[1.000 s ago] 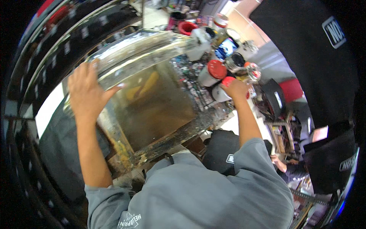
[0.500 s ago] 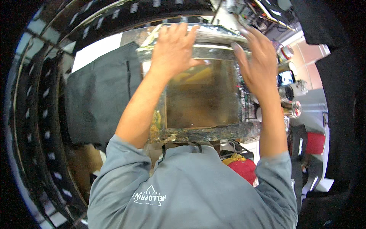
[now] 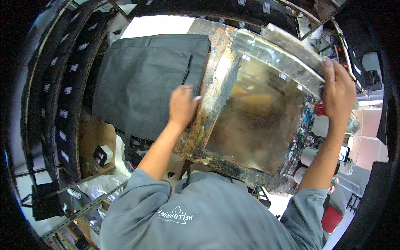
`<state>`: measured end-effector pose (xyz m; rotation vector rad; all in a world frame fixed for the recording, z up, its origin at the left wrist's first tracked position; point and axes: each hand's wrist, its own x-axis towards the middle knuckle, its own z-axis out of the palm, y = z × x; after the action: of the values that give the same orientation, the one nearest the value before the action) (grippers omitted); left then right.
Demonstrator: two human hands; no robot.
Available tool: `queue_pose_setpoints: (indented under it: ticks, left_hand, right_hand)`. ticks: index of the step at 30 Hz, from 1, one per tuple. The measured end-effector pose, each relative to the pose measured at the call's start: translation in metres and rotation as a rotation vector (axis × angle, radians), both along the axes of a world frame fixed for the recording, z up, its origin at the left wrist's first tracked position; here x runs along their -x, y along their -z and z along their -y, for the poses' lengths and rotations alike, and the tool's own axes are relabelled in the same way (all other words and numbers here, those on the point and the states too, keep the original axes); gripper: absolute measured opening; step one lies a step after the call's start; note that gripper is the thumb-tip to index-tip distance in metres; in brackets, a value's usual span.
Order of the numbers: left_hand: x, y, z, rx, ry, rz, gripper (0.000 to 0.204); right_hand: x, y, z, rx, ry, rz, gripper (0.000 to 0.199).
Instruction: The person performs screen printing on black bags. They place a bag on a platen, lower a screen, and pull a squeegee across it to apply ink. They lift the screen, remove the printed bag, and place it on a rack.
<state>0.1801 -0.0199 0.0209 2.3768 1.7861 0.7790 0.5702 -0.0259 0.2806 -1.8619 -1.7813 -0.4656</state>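
A stack of flat black fabric pieces, perhaps bags (image 3: 141, 75), lies at the left of the work board. My left hand (image 3: 182, 107), blurred by motion, hovers over or touches the stack's right edge; its thumb stands apart from the fingers and nothing shows in it. To the right is a worn, paint-stained board (image 3: 210, 110) with a shiny brownish panel (image 3: 258, 112) set in it. Along its far side runs a long grey frame bar (image 3: 291, 48), slanting down to the right. My right hand (image 3: 338, 89) is closed around the bar's right end.
A white sheet (image 3: 160, 26) lies beyond the stack. Racks of black goods with small labels (image 3: 62, 112) line the left side. Several cans and jars (image 3: 309, 156) stand along the board's right side, near a lit phone (image 3: 344, 153). A metal shelf edge (image 3: 91, 206) is at lower left.
The view has swung left. My left hand has left the far bar and come back to the fabric stack. My right hand has closed on the bar's right end.
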Motion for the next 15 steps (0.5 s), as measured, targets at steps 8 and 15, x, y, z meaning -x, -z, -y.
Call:
queue_pose_setpoints:
  ticks: [8, 15]
  left_hand:
    - [0.079, 0.093, -0.024, 0.163, -0.332, -0.396, 0.038]
    - [0.166, 0.017, -0.060, 0.213, -0.216, 0.178, 0.032]
  right_hand:
    - [-0.024, -0.020, -0.037, 0.096, 0.069, -0.056, 0.059]
    - [-0.029, -0.026, -0.042, 0.147, 0.013, -0.022, 0.062]
